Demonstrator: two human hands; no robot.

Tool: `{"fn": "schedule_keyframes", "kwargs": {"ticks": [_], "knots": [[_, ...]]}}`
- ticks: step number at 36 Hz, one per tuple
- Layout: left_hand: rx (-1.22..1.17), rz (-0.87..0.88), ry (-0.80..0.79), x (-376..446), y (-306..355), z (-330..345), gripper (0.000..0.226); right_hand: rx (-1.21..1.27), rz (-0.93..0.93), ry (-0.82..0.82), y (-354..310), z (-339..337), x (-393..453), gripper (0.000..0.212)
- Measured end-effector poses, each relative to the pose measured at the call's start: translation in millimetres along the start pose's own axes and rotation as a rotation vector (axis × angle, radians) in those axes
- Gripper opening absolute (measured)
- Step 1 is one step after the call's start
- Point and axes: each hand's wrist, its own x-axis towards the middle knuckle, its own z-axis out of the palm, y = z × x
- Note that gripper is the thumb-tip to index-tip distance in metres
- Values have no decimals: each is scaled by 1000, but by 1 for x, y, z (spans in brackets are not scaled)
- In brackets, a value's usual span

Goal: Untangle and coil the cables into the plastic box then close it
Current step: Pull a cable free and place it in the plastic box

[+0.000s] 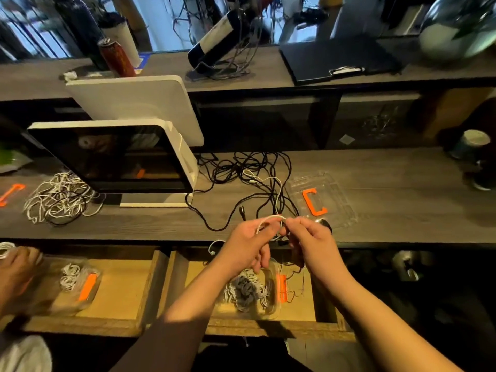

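From where I stand, nothing written can be read: the red can (117,58) on the upper shelf is too blurred.

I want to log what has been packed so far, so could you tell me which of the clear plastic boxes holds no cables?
The clear box on the counter right of the hands: only its orange clip shows. Both drawer boxes contain coiled cables.
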Motion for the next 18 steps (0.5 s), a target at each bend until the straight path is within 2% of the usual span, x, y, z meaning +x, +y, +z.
{"fn": "schedule_keyframes", "kwargs": {"ticks": [4, 11, 18], "knots": [[-78, -53, -35, -1, -4, -3, 34, 7, 12, 26, 0, 4, 1, 27], [-449, -62, 78, 1, -15, -18, 47, 10, 46, -3, 2, 26, 1, 28], [-593, -20, 107, -3, -15, -43, 41, 32, 117, -3, 16, 61, -8, 30]]}}
